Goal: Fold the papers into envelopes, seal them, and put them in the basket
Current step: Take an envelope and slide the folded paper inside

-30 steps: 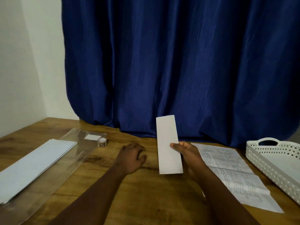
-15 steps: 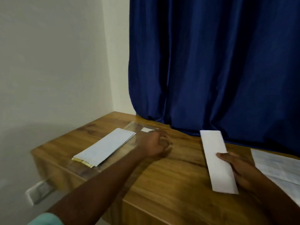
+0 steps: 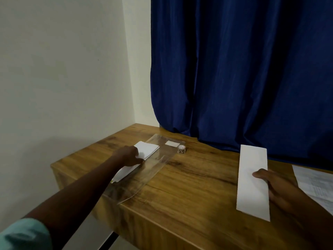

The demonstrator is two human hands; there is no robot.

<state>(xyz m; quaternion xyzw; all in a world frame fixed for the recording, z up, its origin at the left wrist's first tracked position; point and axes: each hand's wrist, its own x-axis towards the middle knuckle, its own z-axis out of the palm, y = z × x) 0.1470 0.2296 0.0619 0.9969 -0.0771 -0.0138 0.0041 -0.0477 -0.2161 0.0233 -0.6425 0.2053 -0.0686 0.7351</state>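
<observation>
My right hand (image 3: pixel 275 184) holds a long folded white paper (image 3: pixel 252 179) with the thumb on top, just above the wooden table (image 3: pixel 189 186). My left hand (image 3: pixel 128 156) reaches far left and rests on a stack of white envelopes (image 3: pixel 147 149) that lies on a clear plastic sleeve (image 3: pixel 144 175); its fingers curl at the stack's edge, and whether they pinch an envelope I cannot tell. A small roll of tape (image 3: pixel 181 149) stands beside the sleeve's far end. The basket is out of view.
A printed sheet (image 3: pixel 317 183) lies at the right edge of the frame. A blue curtain (image 3: pixel 243 69) hangs behind the table, and a white wall is on the left. The table's left edge and front corner are close to the plastic sleeve.
The view has swung left, so the basket has left the frame. My left hand has moved from beside the tape roll onto the envelope stack. My right hand still holds the folded paper.
</observation>
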